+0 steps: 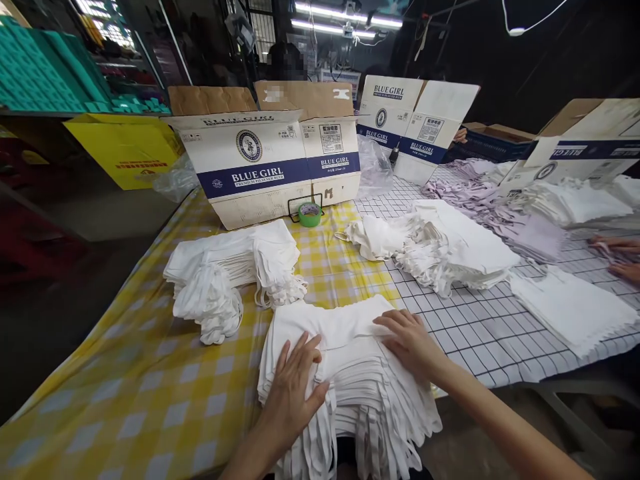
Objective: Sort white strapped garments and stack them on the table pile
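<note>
A thick stack of folded white cloth pieces (350,373) lies at the table's near edge, with its straps hanging over the front. My left hand (295,383) rests flat on the stack's left side, fingers spread. My right hand (407,340) lies flat on the stack's right side, fingers stretched out. Neither hand holds anything. A second white pile (235,273) sits to the left on the yellow checked tablecloth (125,393). A third white pile (445,247) lies farther back on the right.
Open Blue Girl cartons (265,160) stand along the table's back, with a green tape roll (309,214) in front. Lilac cloth (500,213) and more white stacks (570,307) cover the right side. Another person's hands (620,257) reach in at the right edge.
</note>
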Available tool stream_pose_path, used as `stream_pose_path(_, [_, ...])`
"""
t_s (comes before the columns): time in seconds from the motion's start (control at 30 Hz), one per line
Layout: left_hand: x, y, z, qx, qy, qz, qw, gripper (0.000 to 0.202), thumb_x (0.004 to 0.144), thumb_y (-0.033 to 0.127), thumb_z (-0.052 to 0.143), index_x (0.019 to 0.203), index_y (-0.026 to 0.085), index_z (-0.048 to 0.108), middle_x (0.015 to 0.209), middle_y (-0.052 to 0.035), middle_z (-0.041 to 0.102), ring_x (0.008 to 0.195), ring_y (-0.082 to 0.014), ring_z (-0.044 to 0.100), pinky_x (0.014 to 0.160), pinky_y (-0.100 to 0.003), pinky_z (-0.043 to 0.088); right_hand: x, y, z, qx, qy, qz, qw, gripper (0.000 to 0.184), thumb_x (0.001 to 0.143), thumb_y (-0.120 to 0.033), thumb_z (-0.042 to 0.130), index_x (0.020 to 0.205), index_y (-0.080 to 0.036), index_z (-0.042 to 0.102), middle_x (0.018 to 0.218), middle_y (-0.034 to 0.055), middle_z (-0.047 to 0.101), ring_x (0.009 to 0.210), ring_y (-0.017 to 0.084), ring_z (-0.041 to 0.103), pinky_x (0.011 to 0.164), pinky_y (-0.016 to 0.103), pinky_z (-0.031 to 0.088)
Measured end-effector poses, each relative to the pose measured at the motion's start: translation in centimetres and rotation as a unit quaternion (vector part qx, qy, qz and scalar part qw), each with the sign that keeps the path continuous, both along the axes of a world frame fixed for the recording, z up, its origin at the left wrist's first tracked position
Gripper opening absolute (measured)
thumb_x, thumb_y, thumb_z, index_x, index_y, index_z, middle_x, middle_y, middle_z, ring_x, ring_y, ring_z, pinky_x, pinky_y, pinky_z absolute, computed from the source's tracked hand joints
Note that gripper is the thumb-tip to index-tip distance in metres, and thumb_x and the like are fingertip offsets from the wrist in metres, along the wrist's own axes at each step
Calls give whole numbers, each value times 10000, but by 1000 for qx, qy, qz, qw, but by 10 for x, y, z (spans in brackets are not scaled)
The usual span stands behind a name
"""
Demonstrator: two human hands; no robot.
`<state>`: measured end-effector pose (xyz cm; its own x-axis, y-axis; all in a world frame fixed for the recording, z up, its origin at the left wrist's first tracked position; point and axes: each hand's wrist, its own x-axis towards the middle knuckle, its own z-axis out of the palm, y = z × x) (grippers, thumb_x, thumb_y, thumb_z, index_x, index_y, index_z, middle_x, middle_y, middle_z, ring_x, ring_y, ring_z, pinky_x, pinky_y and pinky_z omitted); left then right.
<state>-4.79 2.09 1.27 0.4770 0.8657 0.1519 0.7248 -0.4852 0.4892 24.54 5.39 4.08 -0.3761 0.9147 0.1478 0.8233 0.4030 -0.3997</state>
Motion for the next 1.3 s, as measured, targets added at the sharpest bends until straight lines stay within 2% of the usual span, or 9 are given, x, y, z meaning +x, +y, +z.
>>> stream_pose_path(0.2, [-2,-1,-3,22,11,-4,1000,529,873,281,443,1378,236,292,1364,-84,471,1304,-231,375,1115,-487,225,-4,8,-3,12,-3,23,1000,237,928,-166,387,882,-219,613,877,48,629,845,194,525,778,362,358])
stream_pose_path(0.4, [-9,-2,2,11,7,22,1000,347,853,277,479,1196,237,512,1235,-85,553,1175,-235,499,985,-404,428,4,-14,7,11,-49,97,994,264,921,-98,355,860,-190,594,803,47,599,764,172,498,738,331,355])
stream_pose_path(0.53, [-19,-4,14,-13,-6,15,1000,295,836,283,511,1126,247,552,1190,-69,574,1128,-230,525,935,-385,461,-1,-39,13,-39,-77,131,988,235,912,-109,395,843,-196,602,788,36,596,709,164,496,665,307,363])
stream_pose_path(0.63, [-30,5,26,-62,-28,0,998,259,830,350,529,1064,249,578,1129,-54,601,1072,-212,556,898,-344,484,0,-42,20,-70,-45,69,994,144,910,-245,473,860,-213,603,856,41,602,787,186,522,696,318,403])
stream_pose_path(0.73, [-39,27,33,-55,-41,65,996,271,849,384,492,1060,242,585,1130,-52,598,1077,-212,554,904,-355,478,8,-28,24,-42,3,-54,998,203,926,-336,440,985,-232,604,1027,69,581,953,214,520,801,350,432])
stream_pose_path(0.8, [-40,42,29,-23,-30,107,994,354,855,393,478,1166,242,552,1226,-62,557,1165,-233,501,972,-411,427,11,-14,20,-12,12,-102,995,254,926,-346,430,1114,-244,568,1153,83,539,1055,231,488,867,376,422])
stream_pose_path(0.9, [-33,55,11,-12,6,102,995,448,860,395,463,1281,245,496,1362,-71,473,1279,-267,394,1034,-478,355,7,5,8,-13,-5,-95,995,346,871,-367,520,1198,-254,527,1236,84,510,1130,258,451,913,412,397])
stream_pose_path(1.07, [-27,53,-19,0,18,121,992,464,894,352,396,1339,231,447,1470,-66,342,1375,-272,220,1084,-502,276,0,21,-6,-77,-2,-98,992,164,862,-302,496,873,-218,637,923,59,618,901,216,550,766,334,429])
stream_pose_path(1.3, [-38,49,-21,-71,-55,168,982,496,914,361,333,1384,202,363,1510,-71,247,1371,-222,248,1104,-442,274,15,43,-14,-148,104,-218,959,199,811,-302,469,720,-219,625,816,15,642,726,166,575,656,261,396])
